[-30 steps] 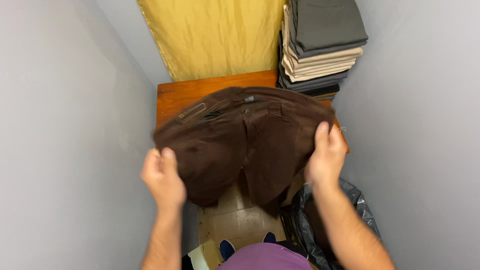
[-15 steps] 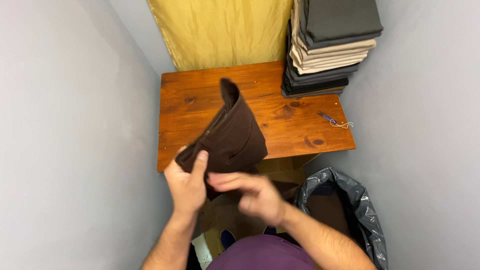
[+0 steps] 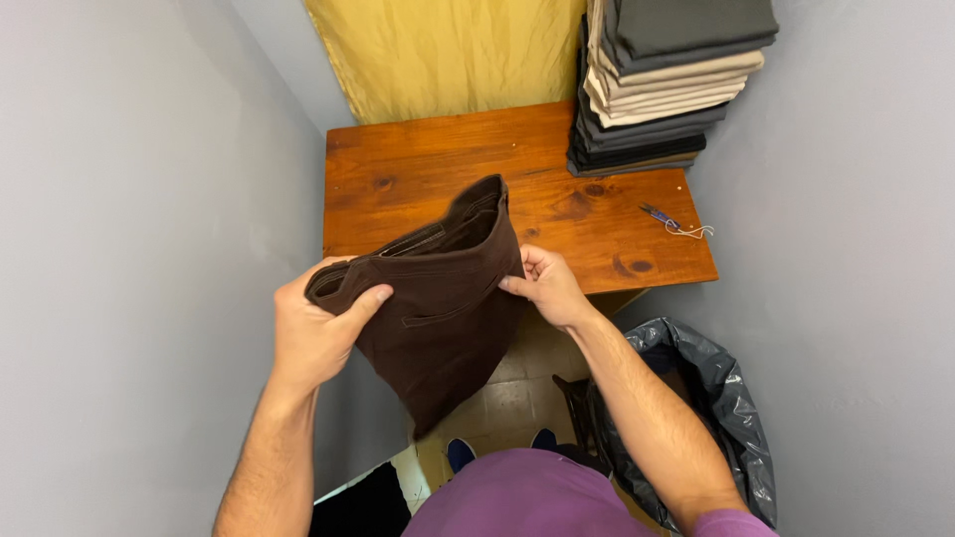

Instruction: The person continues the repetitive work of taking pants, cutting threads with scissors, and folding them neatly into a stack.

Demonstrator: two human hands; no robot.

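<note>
Head view: we look down at both hands, mid-frame.
Left hand [image 3: 316,333]: fingers clenched around the waistband end of the brown trousers [image 3: 438,308].
Right hand [image 3: 550,286]: we see fingertips pinching the trousers' right edge.
Trousers: held folded above the near edge of the wooden table [image 3: 597,224], hanging toward the floor.
Upper right: folded clothes stack [image 3: 662,80].
Lower right: black bin bag [image 3: 716,398].

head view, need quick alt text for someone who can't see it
Two bare hands, left hand and right hand, hold folded dark brown fabric trousers above a varnished wooden table. A stack of folded grey and beige garments sits at its far right corner.
</note>
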